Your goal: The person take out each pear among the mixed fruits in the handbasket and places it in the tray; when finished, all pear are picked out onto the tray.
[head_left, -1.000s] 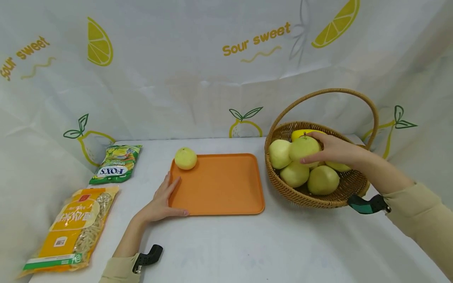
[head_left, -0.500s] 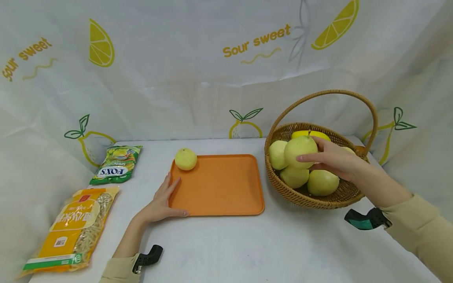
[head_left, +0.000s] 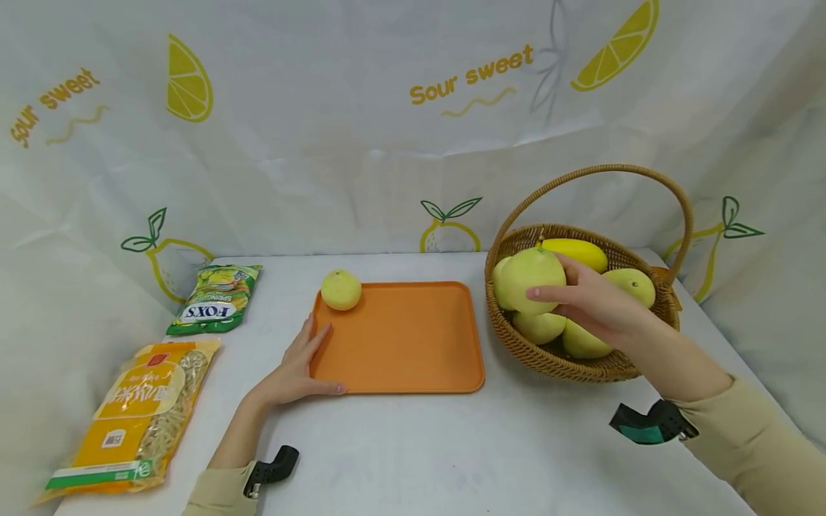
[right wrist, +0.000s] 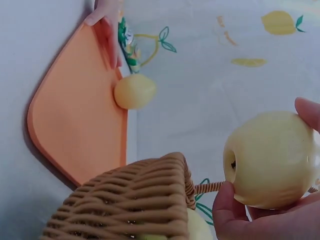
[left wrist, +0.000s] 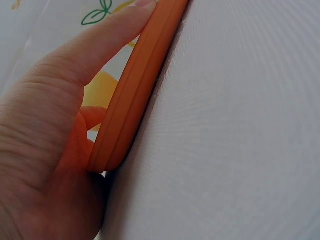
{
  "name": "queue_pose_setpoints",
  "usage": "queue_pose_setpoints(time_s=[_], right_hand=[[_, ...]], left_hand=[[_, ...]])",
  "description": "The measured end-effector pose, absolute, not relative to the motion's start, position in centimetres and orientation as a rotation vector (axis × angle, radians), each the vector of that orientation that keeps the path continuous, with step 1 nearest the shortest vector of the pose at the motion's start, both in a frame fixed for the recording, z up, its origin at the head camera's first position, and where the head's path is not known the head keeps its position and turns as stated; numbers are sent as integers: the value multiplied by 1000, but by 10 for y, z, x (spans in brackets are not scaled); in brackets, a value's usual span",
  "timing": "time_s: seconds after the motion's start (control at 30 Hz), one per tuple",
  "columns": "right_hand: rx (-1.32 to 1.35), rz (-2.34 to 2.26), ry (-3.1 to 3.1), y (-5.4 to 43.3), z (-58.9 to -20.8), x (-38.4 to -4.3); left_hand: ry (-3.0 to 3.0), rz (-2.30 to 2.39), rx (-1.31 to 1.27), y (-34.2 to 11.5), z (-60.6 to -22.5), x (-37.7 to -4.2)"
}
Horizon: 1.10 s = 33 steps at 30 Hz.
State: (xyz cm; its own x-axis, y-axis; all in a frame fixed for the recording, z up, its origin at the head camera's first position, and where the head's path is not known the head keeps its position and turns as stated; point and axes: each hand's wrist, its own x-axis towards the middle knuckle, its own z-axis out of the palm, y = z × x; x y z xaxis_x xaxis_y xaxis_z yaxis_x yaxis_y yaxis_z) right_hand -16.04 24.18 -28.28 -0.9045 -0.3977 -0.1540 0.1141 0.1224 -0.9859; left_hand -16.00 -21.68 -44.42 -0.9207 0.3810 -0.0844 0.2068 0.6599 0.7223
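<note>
My right hand (head_left: 596, 297) grips a yellow-green apple (head_left: 533, 281) over the left part of the wicker basket (head_left: 548, 362). In the right wrist view, thumb and fingers hold this apple (right wrist: 270, 160) from opposite sides, above the basket rim. Other pale green fruits (head_left: 540, 327) lie below it in the basket, beside a long yellow fruit (head_left: 577, 253). My left hand (head_left: 293, 369) rests at the near left corner of the orange tray (head_left: 400, 344), thumb along the front edge and fingers along the left side. Another yellow-green fruit (head_left: 341, 289) sits at the tray's far left corner.
A green snack bag (head_left: 216, 299) lies at the back left, with a yellow noodle bag (head_left: 138, 419) in front of it. The basket's tall handle (head_left: 609, 168) arches over the fruit. A white printed cloth (head_left: 310, 158) hangs behind the table.
My right hand has lifted the apple off the pile and moved it left and slightly toward me, uncovering the long yellow fruit and another fruit behind. My left hand stays at the tray.
</note>
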Motion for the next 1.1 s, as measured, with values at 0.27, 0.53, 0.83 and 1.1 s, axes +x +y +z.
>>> queue_pose_setpoints(time_s=[0.27,0.53,0.83,1.1], right_hand=[[-304,-1857,1973,216,-284,-156],[-315,-1819,2011,186,-294,-159],[-278,-1756,2132,159,-309,-163],[-228,-1778,2221,132,-338,-170]], left_hand=[[2654,1105,473,-217,-446,-160],[2654,1117,471,-217,-446,-161],[2649,1119,459,-217,-447,-162],[2652,1119,449,-218,-449,-162]])
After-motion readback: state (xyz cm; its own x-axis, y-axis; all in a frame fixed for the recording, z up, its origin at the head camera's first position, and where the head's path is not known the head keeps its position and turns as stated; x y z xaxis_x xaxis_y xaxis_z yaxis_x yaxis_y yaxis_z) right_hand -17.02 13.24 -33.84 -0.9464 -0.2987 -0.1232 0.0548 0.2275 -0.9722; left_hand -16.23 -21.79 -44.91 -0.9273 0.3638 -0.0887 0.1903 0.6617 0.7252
